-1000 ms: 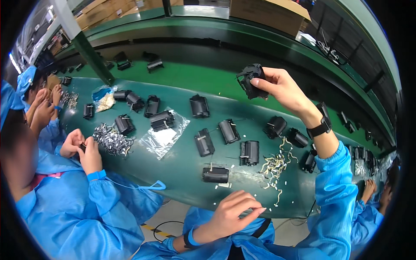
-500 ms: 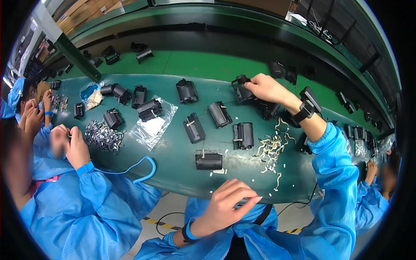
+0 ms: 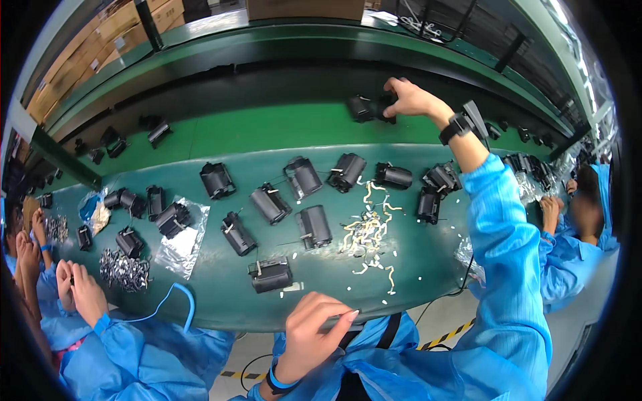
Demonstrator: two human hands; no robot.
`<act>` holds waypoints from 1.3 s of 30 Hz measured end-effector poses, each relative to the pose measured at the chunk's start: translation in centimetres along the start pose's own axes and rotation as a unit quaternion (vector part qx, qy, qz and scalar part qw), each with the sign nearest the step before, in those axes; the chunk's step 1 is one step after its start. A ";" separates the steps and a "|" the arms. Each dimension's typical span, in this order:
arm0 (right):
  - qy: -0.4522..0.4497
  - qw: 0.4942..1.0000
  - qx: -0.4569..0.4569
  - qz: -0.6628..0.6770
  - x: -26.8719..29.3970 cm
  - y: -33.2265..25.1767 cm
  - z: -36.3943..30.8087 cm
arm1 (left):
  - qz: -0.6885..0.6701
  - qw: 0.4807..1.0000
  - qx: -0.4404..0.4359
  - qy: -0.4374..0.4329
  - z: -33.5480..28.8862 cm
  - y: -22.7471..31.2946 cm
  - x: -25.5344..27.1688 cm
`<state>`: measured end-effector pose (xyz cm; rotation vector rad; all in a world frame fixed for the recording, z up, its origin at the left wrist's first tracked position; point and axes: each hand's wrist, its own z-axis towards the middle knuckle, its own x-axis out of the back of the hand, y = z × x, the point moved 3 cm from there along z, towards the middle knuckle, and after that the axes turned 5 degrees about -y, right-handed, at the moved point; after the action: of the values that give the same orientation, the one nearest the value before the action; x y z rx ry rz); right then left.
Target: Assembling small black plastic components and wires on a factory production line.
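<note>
My right hand (image 3: 409, 100) reaches far out over the bright green belt (image 3: 267, 134) and is closed on a black cylindrical part (image 3: 364, 107) that sits low on the belt. A black watch is on that wrist. My left hand (image 3: 313, 331) rests on the near edge of the dark green table (image 3: 221, 301), fingers curled together with nothing in them. Closest to it lies a black part (image 3: 270, 275). Several more black parts (image 3: 314, 226) are spread over the table, beside a scatter of pale yellow scraps (image 3: 366, 234).
A person in blue sleeves works at the left (image 3: 80, 294), next to a pile of metal clips (image 3: 124, 271), clear bags (image 3: 182, 244) and a blue cord (image 3: 175, 297). Another person (image 3: 575, 227) sits at the right. Cardboard boxes (image 3: 100, 47) line the upper shelf.
My right hand came down among the parts at the right of the table, then stretched out to the green belt with a black part. My left hand stayed at the near edge.
</note>
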<state>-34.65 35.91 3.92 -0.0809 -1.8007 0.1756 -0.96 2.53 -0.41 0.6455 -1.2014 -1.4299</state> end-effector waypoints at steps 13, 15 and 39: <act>0.063 0.929 0.244 0.271 1.0 -1.5 -10.2 | 0.006 1.000 0.011 -0.002 0.2 -0.2 0.0; 0.066 0.921 0.270 0.272 2.4 -4.0 -14.2 | -0.003 1.000 0.003 -0.011 0.7 -0.4 -0.5; -0.043 0.554 0.117 0.823 -0.3 2.1 -9.7 | 0.026 1.000 -0.013 -0.011 0.1 1.6 -1.3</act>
<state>-25.26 38.64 5.48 -1.6014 -1.1493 1.7515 -0.08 3.94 0.81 0.5774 -1.2055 -1.4098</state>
